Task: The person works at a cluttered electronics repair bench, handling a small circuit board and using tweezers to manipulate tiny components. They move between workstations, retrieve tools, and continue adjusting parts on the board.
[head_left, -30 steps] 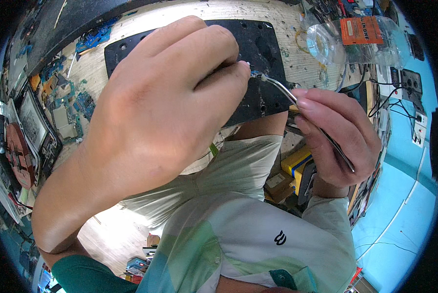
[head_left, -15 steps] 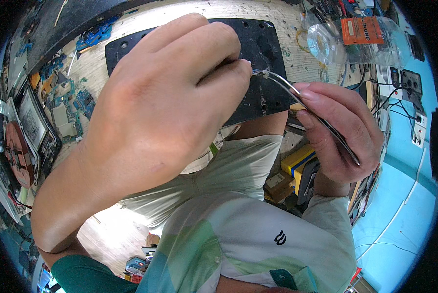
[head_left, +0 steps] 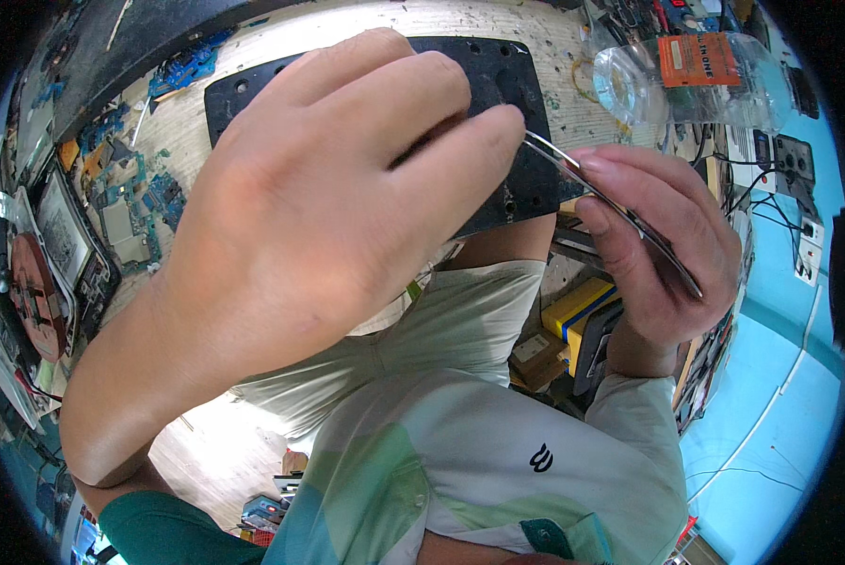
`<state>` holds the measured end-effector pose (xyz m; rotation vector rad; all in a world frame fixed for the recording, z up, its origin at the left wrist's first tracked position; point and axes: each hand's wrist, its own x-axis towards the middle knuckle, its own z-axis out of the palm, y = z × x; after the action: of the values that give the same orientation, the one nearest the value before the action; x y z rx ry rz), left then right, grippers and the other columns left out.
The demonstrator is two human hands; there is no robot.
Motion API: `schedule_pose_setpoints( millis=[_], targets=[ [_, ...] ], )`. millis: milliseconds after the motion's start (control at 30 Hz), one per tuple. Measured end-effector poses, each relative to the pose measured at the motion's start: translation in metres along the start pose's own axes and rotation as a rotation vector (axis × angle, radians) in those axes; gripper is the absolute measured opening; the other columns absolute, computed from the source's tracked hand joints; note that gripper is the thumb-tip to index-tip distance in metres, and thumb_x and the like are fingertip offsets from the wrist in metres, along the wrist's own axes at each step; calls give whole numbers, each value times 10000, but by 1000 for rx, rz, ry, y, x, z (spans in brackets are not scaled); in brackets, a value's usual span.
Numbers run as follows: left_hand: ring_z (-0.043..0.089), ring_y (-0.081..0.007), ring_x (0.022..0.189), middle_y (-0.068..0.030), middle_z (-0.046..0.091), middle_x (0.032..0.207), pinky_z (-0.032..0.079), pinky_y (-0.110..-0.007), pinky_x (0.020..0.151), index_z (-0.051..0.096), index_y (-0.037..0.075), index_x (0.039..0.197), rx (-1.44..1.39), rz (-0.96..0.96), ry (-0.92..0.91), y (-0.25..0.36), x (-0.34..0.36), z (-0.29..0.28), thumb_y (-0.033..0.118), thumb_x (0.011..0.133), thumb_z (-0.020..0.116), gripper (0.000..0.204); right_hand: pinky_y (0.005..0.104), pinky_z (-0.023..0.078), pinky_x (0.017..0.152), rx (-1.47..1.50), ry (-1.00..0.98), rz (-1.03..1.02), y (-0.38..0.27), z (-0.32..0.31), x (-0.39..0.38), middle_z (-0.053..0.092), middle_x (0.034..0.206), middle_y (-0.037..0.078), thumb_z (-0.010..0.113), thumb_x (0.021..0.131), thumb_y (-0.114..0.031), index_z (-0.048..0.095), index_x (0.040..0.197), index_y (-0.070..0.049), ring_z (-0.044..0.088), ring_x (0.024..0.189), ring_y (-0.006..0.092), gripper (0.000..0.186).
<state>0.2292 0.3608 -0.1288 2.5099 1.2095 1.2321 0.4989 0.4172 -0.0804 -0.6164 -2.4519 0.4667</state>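
My left hand [head_left: 319, 207] is large in the middle of the view, held above a black plate [head_left: 498, 85] with holes near its edges. Its fingers are curled, and the index finger reaches out over the tips of the tweezers. Whatever those fingers grip is hidden beneath the hand. On the right, my right hand [head_left: 672, 235] pinches silver tweezers [head_left: 634, 218] between thumb and fingers. The tweezers slant up and left until their points disappear behind my left index fingertip; I cannot tell what they touch there.
Blue circuit boards [head_left: 185, 71] and other electronic scraps lie at the left. An empty-looking clear plastic bottle [head_left: 611, 85] with an orange label lies at the upper right. Sockets and cables [head_left: 795, 165] sit by the blue wall. Below the bench is a yellow box [head_left: 578, 311].
My left index finger has extended to the right and now covers the tweezers' tips and the small bit that showed between them. The right hand and tweezers shifted slightly.
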Motion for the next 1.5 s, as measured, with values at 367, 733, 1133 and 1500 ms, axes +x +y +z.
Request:
schedule_pose_setpoints(
  millis=[367,733,1133,1500],
  targets=[
    [659,-291,810,-135,650,953,542,-375,716,785,-33,1179,10,37,35,-3,-2,2,9,734,771,447,381,613,896,6,10,88,-6,-4,1,797,1064,212,848,858,-34,793,1107,32,778,1004,322,263],
    [663,-295,822,-135,655,953,544,-379,724,788,-23,1177,7,14,9,-1,0,-1,7,743,783,435,384,637,845,24,-5,9,-2,-3,-2,787,1078,230,834,848,15,783,1134,23,790,983,326,290],
    [671,-299,830,-134,660,950,551,-386,736,789,-18,1172,1,-1,-10,0,0,-2,-16,762,787,410,379,640,855,18,-7,-6,-4,0,2,787,1104,218,831,840,40,790,1140,5,789,1001,312,304],
    [664,-297,824,-133,658,944,544,-384,731,789,-4,1205,-18,-25,0,0,0,-3,-26,783,782,423,362,631,860,-8,3,26,-15,4,5,784,1109,211,816,827,73,795,1129,0,783,1006,300,311]
  ],
)
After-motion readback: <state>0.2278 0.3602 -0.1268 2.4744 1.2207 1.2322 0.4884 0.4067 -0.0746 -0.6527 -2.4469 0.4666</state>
